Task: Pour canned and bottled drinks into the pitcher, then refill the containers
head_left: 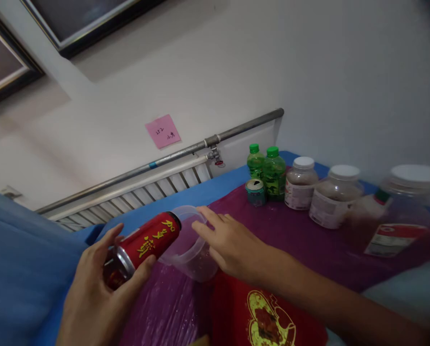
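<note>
Left hand (97, 290) clasps a tilted red can (148, 242). Right hand (233, 242) grips a clear tub (198, 264) by its rim, apparently to steady it.

I count one red can (146, 240) in my left hand (99, 283) and one clear tub (198, 264) at my right hand (233, 242). Near the far corner of the table (222, 179) I have two green bottles (274, 174) and one teal can (256, 194), so two cans in all. Three white-lidded jars (330, 204) line its right edge, with one dark-green-capped bottle (368, 211) by the last. Toward the near edge, one red gold-printed item (233, 312). On the wall (215, 67), one pink note (163, 131) and two frames (88, 38).
</note>
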A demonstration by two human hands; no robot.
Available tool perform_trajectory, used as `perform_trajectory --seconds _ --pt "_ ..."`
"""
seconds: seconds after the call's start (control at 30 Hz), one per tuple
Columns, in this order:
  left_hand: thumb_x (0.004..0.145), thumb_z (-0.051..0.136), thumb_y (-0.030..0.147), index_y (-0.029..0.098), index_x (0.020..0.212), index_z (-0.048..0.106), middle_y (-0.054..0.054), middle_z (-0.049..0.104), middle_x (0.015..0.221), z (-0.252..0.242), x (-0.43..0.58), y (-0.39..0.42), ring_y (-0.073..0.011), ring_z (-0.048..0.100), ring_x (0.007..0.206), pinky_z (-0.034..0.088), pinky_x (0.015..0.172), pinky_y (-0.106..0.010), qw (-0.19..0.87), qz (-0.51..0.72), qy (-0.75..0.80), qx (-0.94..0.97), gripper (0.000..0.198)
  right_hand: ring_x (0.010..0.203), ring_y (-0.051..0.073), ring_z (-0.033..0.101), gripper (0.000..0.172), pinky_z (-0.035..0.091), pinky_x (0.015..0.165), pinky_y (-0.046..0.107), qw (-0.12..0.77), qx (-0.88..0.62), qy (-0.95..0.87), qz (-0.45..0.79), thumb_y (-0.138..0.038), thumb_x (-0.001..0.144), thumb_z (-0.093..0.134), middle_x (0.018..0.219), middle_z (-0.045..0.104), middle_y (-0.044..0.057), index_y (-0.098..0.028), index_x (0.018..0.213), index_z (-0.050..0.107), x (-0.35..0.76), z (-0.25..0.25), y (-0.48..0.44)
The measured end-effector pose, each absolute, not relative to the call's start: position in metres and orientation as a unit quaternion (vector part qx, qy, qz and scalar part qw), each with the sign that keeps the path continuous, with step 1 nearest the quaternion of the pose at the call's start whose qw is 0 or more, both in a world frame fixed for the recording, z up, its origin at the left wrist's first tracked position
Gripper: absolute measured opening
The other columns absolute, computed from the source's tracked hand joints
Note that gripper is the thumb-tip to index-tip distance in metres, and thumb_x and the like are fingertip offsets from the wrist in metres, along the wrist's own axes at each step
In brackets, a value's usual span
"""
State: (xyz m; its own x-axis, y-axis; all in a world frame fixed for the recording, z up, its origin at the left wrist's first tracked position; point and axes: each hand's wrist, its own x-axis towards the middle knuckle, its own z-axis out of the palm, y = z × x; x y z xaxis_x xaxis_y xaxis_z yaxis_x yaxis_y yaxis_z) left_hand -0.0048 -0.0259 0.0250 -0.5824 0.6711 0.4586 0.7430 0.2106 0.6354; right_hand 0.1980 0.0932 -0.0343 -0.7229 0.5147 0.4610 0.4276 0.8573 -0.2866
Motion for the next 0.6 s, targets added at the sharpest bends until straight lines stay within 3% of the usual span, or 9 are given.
perform_trajectory --seconds 0.13,0.27,0.47,0.6 --pt "0.052 0.072 0.066 0.028 0.132 0.055 -0.01 0.068 0.114 0.037 -0.006 -0.033 -0.0365 0.066 0.096 0.052 0.087 -0.057 0.025 -0.336 -0.811 -0.478 0.09 0.099 0.025 0.058 0.048 0.048 0.084 0.044 0.267 -0.255 -0.927 0.065 0.0 0.076 0.047 0.14 0.043 0.02 -0.013 0.122 0.053 0.198 -0.033 0.094" --pt "0.055 0.074 0.055 0.021 0.132 0.054 -0.012 0.069 0.11 0.024 -0.012 -0.046 -0.0359 0.065 0.1 0.048 0.093 -0.055 -0.014 -0.32 -0.83 -0.456 0.087 0.098 0.025 0.061 0.048 0.049 0.086 0.045 0.247 -0.255 -0.933 0.058 -0.001 0.077 0.046 0.142 0.042 0.02 -0.013 0.123 0.053 0.197 -0.03 0.096" --pt "0.049 0.085 0.042 0.019 0.124 0.054 -0.011 0.067 0.118 -0.026 -0.039 -0.112 -0.032 0.064 0.107 0.051 0.093 -0.044 -0.116 -0.503 -0.805 -0.291 0.084 0.106 0.029 0.061 0.049 0.051 0.087 0.046 0.277 -0.243 -0.928 0.063 -0.001 0.076 0.046 0.14 0.044 0.019 -0.014 0.122 0.056 0.193 -0.036 0.1" --pt "0.055 0.081 0.04 0.019 0.113 0.056 -0.009 0.07 0.11 -0.07 -0.072 -0.146 -0.0307 0.066 0.102 0.056 0.084 -0.042 -0.045 -0.551 -0.802 -0.226 0.067 0.106 0.029 0.061 0.048 0.051 0.087 0.045 0.279 -0.244 -0.927 0.054 -0.003 0.078 0.046 0.142 0.042 0.019 -0.015 0.124 0.055 0.191 -0.04 0.102"
